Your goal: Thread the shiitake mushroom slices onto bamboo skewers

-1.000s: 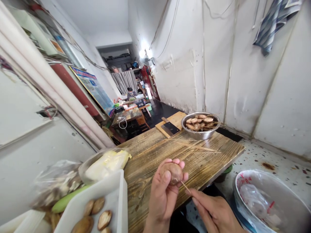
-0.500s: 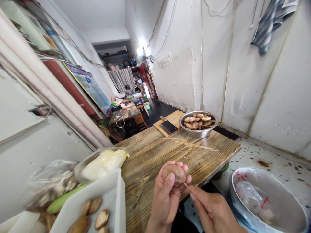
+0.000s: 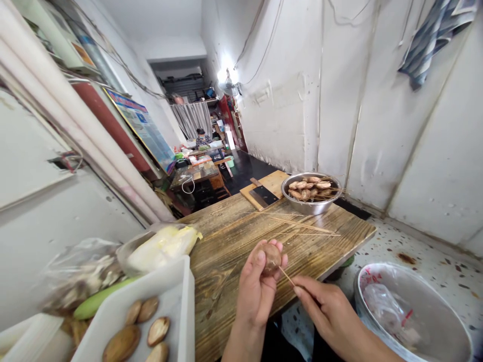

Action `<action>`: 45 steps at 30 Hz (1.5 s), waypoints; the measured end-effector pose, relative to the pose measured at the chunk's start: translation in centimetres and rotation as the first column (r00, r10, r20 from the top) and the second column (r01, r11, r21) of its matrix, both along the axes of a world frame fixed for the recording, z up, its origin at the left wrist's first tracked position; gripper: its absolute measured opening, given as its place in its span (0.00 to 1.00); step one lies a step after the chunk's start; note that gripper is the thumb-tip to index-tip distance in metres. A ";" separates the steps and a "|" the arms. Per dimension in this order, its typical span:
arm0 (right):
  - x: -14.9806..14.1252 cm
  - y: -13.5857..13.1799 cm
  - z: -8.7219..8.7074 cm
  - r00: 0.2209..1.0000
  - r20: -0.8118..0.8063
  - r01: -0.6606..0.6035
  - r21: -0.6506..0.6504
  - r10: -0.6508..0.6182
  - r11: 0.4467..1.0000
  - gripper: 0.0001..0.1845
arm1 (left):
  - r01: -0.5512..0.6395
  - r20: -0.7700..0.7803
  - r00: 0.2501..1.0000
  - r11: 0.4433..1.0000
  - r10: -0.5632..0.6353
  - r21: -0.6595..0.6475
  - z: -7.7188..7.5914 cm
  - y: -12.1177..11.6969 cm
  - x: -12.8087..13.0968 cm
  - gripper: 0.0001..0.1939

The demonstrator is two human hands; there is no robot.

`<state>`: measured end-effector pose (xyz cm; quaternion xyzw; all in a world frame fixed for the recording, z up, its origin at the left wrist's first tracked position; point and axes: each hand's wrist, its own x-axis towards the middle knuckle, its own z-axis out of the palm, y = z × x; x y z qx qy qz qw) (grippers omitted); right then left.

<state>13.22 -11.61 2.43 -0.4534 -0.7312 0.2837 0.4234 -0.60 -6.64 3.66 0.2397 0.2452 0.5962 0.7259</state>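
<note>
My left hand [image 3: 260,281] is closed round a brown mushroom [image 3: 272,257], its rounded side facing me, above the table's near edge. My right hand [image 3: 326,306] pinches a thin bamboo skewer [image 3: 287,276] between thumb and forefinger. The skewer's far end meets the lower edge of the mushroom; whether it has gone in is hidden. Several brown mushrooms [image 3: 121,343] lie in a white tray [image 3: 187,306] to the left. Beyond my hands, loose bamboo skewers [image 3: 302,224] rest on the wooden table [image 3: 226,251].
At the far end stand a steel bowl [image 3: 313,207] of skewered mushrooms and a cutting board [image 3: 277,180] with a cleaver [image 3: 264,196]. Bagged cabbage [image 3: 162,254] lies left, and a lined bin [image 3: 415,306] stands right. A person [image 3: 203,138] sits far back.
My right hand has drawn back from the mushroom, and more of the skewer shows between them. My left hand and the mushroom have shifted slightly left and up. The view has tilted slightly.
</note>
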 end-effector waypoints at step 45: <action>5.7 17.3 -7.1 0.565 0.818 0.159 0.023 -0.110 0.987 0.15 | -0.181 0.153 0.963 0.952 0.223 -0.248 -3.0 2.7 -3.0 0.08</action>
